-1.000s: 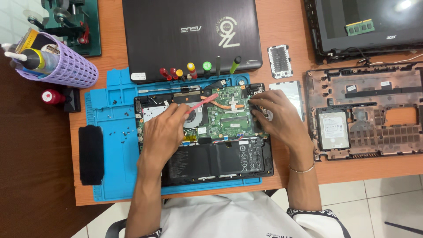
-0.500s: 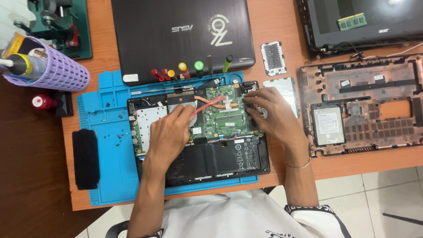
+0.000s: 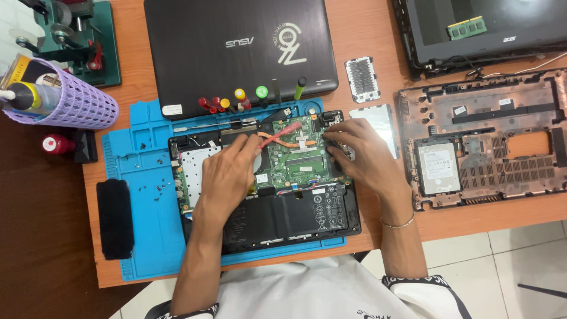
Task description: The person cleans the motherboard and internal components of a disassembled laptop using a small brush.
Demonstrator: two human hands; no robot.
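An opened laptop base (image 3: 195, 147) lies on a blue work mat (image 3: 142, 201), with its green circuit board (image 3: 298, 162) and flat black battery (image 3: 295, 215) exposed. My left hand (image 3: 227, 174) rests palm down on the left part of the board, fingers reaching toward a copper heat pipe (image 3: 283, 142). My right hand (image 3: 360, 156) presses its fingertips on the board's right edge near the hinge corner. Whether either hand grips anything is hidden by the fingers.
A closed black laptop (image 3: 236, 47) lies behind the mat, with several coloured screwdrivers (image 3: 248, 97) along its front edge. At the right are a stripped brown laptop chassis (image 3: 490, 142) with a hard drive (image 3: 438, 168), and small screws (image 3: 150, 189) on the mat. A purple basket (image 3: 71, 100) stands left.
The view shifted slightly, so everything sits lower and left in frame. Both hands stay on the board in nearly the same places.
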